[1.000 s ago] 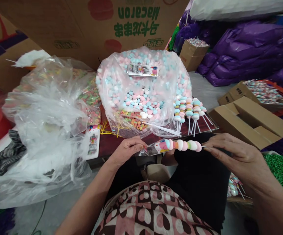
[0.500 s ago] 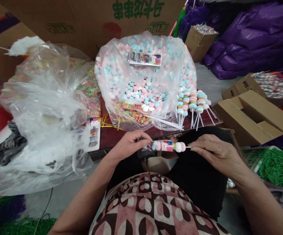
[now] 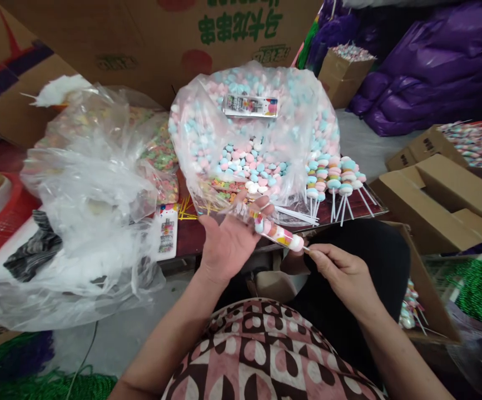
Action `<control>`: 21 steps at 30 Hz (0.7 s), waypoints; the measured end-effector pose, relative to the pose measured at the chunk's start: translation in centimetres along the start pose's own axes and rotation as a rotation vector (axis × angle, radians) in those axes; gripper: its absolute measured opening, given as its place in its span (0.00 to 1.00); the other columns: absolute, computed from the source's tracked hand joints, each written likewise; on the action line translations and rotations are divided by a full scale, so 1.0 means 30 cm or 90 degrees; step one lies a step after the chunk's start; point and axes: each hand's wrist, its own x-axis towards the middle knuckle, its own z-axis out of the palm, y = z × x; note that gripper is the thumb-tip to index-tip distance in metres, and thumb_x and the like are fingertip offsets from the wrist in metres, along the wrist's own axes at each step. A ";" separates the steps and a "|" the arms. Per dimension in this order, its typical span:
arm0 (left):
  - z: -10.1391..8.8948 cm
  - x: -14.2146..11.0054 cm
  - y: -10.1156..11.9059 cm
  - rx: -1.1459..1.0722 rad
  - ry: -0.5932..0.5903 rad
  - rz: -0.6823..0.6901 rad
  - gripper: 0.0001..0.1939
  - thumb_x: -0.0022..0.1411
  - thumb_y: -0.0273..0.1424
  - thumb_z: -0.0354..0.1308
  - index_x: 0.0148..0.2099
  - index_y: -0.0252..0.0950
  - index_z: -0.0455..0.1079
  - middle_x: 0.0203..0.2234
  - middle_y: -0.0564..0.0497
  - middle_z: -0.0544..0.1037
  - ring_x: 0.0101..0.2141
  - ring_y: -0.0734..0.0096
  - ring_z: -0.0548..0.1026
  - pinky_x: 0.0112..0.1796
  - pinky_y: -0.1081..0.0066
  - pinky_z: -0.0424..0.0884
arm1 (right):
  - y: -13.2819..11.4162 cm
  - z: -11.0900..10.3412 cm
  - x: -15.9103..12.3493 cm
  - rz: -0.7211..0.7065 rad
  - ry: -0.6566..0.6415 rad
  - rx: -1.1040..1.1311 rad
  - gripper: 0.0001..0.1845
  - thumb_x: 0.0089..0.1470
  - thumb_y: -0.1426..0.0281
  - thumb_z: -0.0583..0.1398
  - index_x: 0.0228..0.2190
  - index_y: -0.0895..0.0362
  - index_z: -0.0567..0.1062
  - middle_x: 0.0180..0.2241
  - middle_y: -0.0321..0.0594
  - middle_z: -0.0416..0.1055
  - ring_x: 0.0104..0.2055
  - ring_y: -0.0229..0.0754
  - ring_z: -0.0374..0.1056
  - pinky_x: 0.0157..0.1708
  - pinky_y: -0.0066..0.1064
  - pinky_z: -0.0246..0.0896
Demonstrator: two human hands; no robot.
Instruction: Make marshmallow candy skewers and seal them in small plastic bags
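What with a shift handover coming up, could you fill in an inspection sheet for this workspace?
Surface: dark red table, mostly covered.
Work items: candy skewer in a clear wrapper; unwrapped skewers at the table's right; large bag of pink, blue and white candies.
Clutter: crumpled clear plastic, striped dark cloth.
Hands: right hand pinches the skewer's stick; left hand open at the wrapper's far end.
Cables: thin dark cord on the floor, lower left; use unclear.
Surroundings: open carton, purple bags at right.

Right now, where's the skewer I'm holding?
Head view, right of centre: your right hand holds the skewer by its stick, its wrapped end at your left hand.
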 end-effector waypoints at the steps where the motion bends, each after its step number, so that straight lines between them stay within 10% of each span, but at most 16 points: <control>1: 0.015 -0.003 -0.007 -0.002 0.004 0.021 0.40 0.46 0.65 0.55 0.51 0.41 0.70 0.46 0.43 0.76 0.55 0.48 0.70 0.46 0.56 0.70 | -0.007 0.021 -0.002 0.014 0.012 0.027 0.12 0.56 0.60 0.61 0.31 0.55 0.80 0.21 0.34 0.73 0.22 0.37 0.67 0.21 0.26 0.62; 7: 0.060 0.007 -0.038 -0.047 0.132 0.028 0.21 0.55 0.39 0.67 0.50 0.39 0.70 0.33 0.53 0.77 0.41 0.64 0.77 0.50 0.60 0.68 | -0.045 0.097 -0.008 -0.078 0.020 0.033 0.08 0.55 0.66 0.62 0.34 0.55 0.80 0.28 0.37 0.77 0.28 0.37 0.70 0.29 0.27 0.65; 21: 0.052 0.011 -0.078 0.005 0.132 0.048 0.17 0.58 0.42 0.63 0.42 0.36 0.69 0.25 0.55 0.74 0.34 0.70 0.77 0.38 0.71 0.69 | -0.062 0.167 -0.042 0.112 -0.142 0.179 0.20 0.58 0.55 0.58 0.40 0.58 0.78 0.19 0.32 0.65 0.20 0.33 0.59 0.20 0.25 0.56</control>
